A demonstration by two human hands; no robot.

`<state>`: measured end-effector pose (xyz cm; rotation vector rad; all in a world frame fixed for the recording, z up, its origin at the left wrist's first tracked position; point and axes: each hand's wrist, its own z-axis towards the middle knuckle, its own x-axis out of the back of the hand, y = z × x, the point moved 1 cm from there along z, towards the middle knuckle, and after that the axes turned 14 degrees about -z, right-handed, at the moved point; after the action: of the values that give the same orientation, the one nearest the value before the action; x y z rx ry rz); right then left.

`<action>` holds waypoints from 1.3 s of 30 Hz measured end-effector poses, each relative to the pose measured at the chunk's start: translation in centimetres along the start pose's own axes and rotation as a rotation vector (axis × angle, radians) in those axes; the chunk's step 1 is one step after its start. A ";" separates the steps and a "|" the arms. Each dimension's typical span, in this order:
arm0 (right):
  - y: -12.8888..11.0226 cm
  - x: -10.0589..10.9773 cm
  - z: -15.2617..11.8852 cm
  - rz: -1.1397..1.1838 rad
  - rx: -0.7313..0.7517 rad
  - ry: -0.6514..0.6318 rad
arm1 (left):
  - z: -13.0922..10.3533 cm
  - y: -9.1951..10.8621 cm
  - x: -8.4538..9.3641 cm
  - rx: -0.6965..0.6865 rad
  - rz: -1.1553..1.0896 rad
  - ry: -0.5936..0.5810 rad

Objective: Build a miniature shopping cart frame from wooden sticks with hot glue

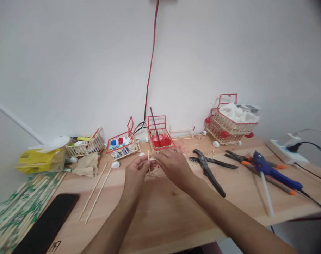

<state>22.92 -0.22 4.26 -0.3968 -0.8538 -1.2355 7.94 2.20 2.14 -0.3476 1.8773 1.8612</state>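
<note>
The left hand [139,168] is pinching a short stick [149,157]; at its three o'clock, the right hand [174,165] is leaning in, grip indiscernible.

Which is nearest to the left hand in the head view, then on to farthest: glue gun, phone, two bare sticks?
From the left hand:
1. two bare sticks, just to its left
2. phone, farther left
3. glue gun, far right
</note>
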 end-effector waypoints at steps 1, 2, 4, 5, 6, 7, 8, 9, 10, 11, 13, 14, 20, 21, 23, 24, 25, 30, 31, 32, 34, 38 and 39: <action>-0.1 -0.3 0.2 -0.022 0.012 -0.015 | 0.0 0.0 -0.1 0.009 -0.004 -0.003; -0.2 -0.7 0.2 -0.032 0.019 -0.020 | 0.0 0.0 -0.1 0.016 -0.007 -0.005; -0.2 -1.2 0.2 -0.025 0.014 -0.004 | -0.1 0.1 -0.3 0.025 -0.011 -0.012; -0.2 -1.4 0.0 -0.014 0.009 0.009 | -0.1 0.1 -0.4 0.025 -0.009 -0.014; -0.2 -1.6 -0.1 -0.004 0.006 0.016 | -0.1 0.1 -0.4 0.024 0.000 -0.017; -0.1 -1.8 -0.3 0.004 0.006 0.017 | -0.1 0.1 -0.4 0.024 0.016 -0.020; -0.1 -2.0 -0.5 0.006 0.011 0.010 | -0.1 0.0 -0.5 0.023 0.039 -0.021; -0.1 -2.2 -0.7 0.004 0.017 -0.001 | -0.1 -0.1 -0.4 0.022 0.067 -0.021; -0.1 -2.3 -0.8 -0.002 0.023 -0.013 | -0.1 -0.2 -0.4 0.019 0.097 -0.020; -0.1 -2.4 -0.9 -0.010 0.026 -0.021 | -0.2 -0.3 -0.4 0.015 0.124 -0.018; -0.2 -2.5 -1.1 -0.024 0.029 -0.031 | -0.2 -0.5 -0.4 0.006 0.154 -0.018; -0.2 -2.6 -1.1 -0.028 0.029 -0.035 | -0.2 -0.6 -0.4 0.003 0.160 -0.019; -0.5 -2.9 -1.2 -0.009 0.026 -0.037 | -0.6 -0.6 -0.8 0.034 0.132 0.004; -0.5 -2.9 -1.3 -0.009 0.025 -0.035 | -0.7 -0.6 -0.8 0.040 0.122 0.011; -0.6 -2.9 -1.3 -0.013 0.026 -0.034 | -0.8 -0.6 -1.0 0.048 0.112 0.020; -0.6 -2.8 -1.3 -0.014 0.027 -0.033 | -0.8 -0.6 -1.0 0.051 0.109 0.023; -0.7 -2.8 -1.4 -0.012 0.028 -0.035 | -0.8 -0.6 -1.0 0.053 0.105 0.027; -0.8 -2.7 -1.4 -0.009 0.021 -0.039 | -0.8 -1.0 -0.9 0.066 0.062 0.051; -0.9 -2.8 -1.3 -0.009 0.020 -0.037 | -0.8 -1.1 -0.9 0.066 0.057 0.053; -0.9 -2.8 -1.3 -0.008 0.019 -0.036 | -0.9 -1.2 -0.9 0.064 0.050 0.055; -0.9 -2.8 -1.2 -0.004 0.013 -0.038 | -0.9 -1.3 -0.9 0.058 0.032 0.060; -0.9 -2.8 -1.3 0.001 0.003 -0.055 | -1.1 -1.2 -1.2 0.056 0.017 0.064; -0.9 -2.8 -1.3 0.004 0.001 -0.062 | -1.2 -1.2 -1.2 0.057 0.020 0.065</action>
<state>22.32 0.45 1.16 -0.4374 -0.9058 -1.2242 9.38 0.83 1.65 -0.3761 1.9796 1.8256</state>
